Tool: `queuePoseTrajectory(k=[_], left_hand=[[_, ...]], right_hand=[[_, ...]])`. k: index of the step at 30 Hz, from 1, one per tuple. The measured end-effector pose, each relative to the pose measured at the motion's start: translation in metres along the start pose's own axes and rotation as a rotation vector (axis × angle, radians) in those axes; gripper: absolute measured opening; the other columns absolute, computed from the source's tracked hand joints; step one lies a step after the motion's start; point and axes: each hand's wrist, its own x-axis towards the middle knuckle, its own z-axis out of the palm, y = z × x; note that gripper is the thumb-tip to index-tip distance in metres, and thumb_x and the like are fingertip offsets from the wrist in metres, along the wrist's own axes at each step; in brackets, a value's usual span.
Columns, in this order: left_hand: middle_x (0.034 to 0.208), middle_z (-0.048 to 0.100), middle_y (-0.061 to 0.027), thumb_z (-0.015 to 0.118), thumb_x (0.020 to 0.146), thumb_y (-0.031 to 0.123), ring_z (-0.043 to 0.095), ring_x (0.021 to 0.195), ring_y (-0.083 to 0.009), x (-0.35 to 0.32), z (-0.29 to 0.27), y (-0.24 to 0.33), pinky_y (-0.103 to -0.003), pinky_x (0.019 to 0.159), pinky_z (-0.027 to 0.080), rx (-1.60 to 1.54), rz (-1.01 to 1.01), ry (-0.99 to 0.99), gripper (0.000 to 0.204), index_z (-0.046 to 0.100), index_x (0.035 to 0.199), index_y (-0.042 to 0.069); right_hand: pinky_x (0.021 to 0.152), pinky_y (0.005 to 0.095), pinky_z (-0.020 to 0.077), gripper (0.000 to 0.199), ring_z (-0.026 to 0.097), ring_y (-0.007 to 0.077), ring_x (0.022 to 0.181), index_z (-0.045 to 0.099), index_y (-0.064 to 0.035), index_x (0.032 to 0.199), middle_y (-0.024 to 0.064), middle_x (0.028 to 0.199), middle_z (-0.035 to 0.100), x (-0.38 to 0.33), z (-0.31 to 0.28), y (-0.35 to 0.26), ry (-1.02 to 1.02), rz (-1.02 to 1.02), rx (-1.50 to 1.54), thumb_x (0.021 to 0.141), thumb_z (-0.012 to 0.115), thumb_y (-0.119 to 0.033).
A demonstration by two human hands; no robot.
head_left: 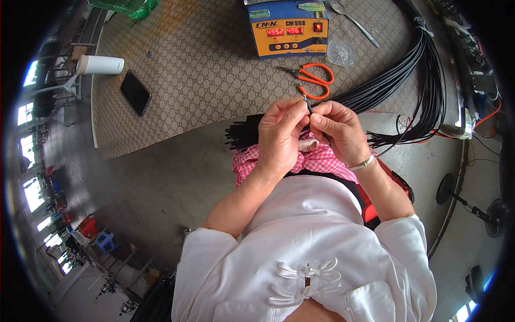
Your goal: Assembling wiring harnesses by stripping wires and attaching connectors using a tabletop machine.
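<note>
My left hand [281, 134] and my right hand [338, 131] meet in front of me, both pinching the end of one thin black cable [307, 102]. Its stripped tip pokes up between my fingertips. A silver bracelet sits on my right wrist. Just below my hands lies a pink checked cloth [316, 159], and a bundle of black cable ends [242, 134] fans out to the left of my left hand. Orange-handled scissors [313, 78] rest on the patterned mat [198, 64] just beyond my fingers.
A blue and orange box with red digit displays [288, 29] stands at the far edge. Long black cables [424, 80] loop on the right. A dark phone [135, 92], a white cylinder [101, 65], a clear round lid [340, 52] and a metal spoon [354, 21] lie around.
</note>
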Motion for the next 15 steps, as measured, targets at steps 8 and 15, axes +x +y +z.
queuePoseTrajectory(k=[8, 15], left_hand=[[0.072, 0.057, -0.0028, 0.056, 0.085, 0.02, 0.053, 0.066, -0.0104, 0.007, -0.003, 0.026, -0.025, 0.065, 0.045, 0.043, -0.233, -0.026, 0.015, 0.058, 0.082, 0.006], [0.068, 0.057, -0.0054, 0.051, 0.086, 0.02, 0.054, 0.064, -0.0148, 0.01, -0.005, 0.034, -0.027, 0.064, 0.044, 0.083, -0.297, -0.022, 0.017, 0.056, 0.08, 0.005]], right_hand=[[0.048, 0.0158, 0.0357, 0.008, 0.046, 0.0029, 0.055, 0.059, -0.0018, 0.084, 0.0002, 0.072, 0.058, 0.0, -0.005, -0.007, -0.06, -0.063, -0.174, 0.079, 0.063, -0.005], [0.05, 0.0154, 0.0363, 0.008, 0.046, 0.0021, 0.057, 0.06, -0.0017, 0.084, -0.0007, 0.073, 0.058, 0.001, -0.003, -0.009, -0.076, -0.057, -0.199, 0.078, 0.064, -0.004]])
